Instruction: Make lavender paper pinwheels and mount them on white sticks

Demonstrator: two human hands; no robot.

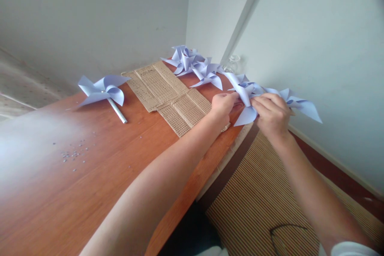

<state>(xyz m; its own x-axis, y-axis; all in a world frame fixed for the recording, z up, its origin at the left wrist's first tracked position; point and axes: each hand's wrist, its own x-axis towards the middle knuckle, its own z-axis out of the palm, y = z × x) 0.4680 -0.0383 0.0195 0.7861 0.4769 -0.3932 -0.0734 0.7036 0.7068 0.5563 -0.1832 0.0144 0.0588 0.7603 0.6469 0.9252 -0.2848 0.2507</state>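
Note:
Near the table's right edge, my left hand [224,107] is closed with its thumb and finger at the side of a pale lilac paper pinwheel [245,95]. My right hand [271,113], fingers bent in, grips the same pinwheel from the other side. Another lilac pinwheel [301,104] shows just past my right knuckles, partly hidden; I cannot tell whether that hand touches it. Behind my hands, several more pinwheels [207,73] lie bunched at the table's far corner. A single pinwheel [103,90] on a white paper stick [117,111] lies apart at the left.
A flattened, perforated piece of brown cardboard [168,88] covers the middle of the wooden table [126,184]. Small dark bits [72,154] are scattered at the left. A clear glass object [232,64] stands by the wall. Below the table edge lies a striped mat [249,184].

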